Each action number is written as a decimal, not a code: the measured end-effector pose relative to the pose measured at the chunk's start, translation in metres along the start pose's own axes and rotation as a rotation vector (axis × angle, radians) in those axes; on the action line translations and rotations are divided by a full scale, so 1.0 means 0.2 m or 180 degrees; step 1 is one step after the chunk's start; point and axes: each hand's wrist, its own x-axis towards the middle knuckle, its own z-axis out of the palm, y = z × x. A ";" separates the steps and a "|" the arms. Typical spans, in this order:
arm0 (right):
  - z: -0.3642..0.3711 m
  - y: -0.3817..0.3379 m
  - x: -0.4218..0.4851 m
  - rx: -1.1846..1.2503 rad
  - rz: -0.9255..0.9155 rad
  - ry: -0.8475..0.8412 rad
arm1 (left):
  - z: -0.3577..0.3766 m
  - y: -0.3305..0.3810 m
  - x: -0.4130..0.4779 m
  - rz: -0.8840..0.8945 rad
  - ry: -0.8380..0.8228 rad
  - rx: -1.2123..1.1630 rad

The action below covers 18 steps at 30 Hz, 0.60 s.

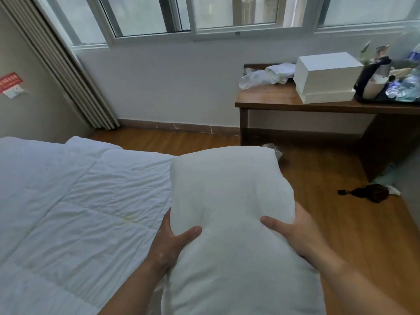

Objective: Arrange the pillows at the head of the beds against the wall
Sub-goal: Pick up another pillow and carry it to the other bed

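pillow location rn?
Head view, lower centre: the pillow is held up between the left hand and right hand, over the right edge of the bed, not at any wall.

— What's around the wooden desk [284, 98] on my feed?

— Sliding windows [204, 17] above and left of it, pale daylight, white wall [159, 87] behind, wood floor [341, 223] beneath. A grey curtain [63, 64] hangs far left of it.

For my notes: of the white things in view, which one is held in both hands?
The pillow, gripped by left hand and right hand; the duvet and box lie untouched.
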 end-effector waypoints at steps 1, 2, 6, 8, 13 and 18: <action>0.00 -0.02 0.08 -0.0004 0.0007 -0.0034 | 0.01 0.03 0.06 -0.0021 0.0033 -0.0004; 0.00 -0.04 0.17 -0.0004 0.0016 -0.0058 | 0.03 0.06 0.12 -0.0034 0.0065 -0.0018; 0.03 -0.12 0.52 -0.0094 0.0036 -0.0143 | 0.05 0.16 0.42 -0.0070 0.0142 -0.0045; 0.06 -0.16 0.70 -0.0183 0.0016 -0.0154 | 0.05 0.20 0.58 -0.0093 0.0160 -0.0117; 0.16 -0.36 1.19 -0.0322 -0.0041 -0.0143 | 0.01 0.31 1.09 -0.0003 0.0159 -0.0324; 0.29 -0.56 1.61 -0.0350 -0.0013 -0.0050 | -0.11 0.50 1.60 0.0030 -0.0030 -0.0319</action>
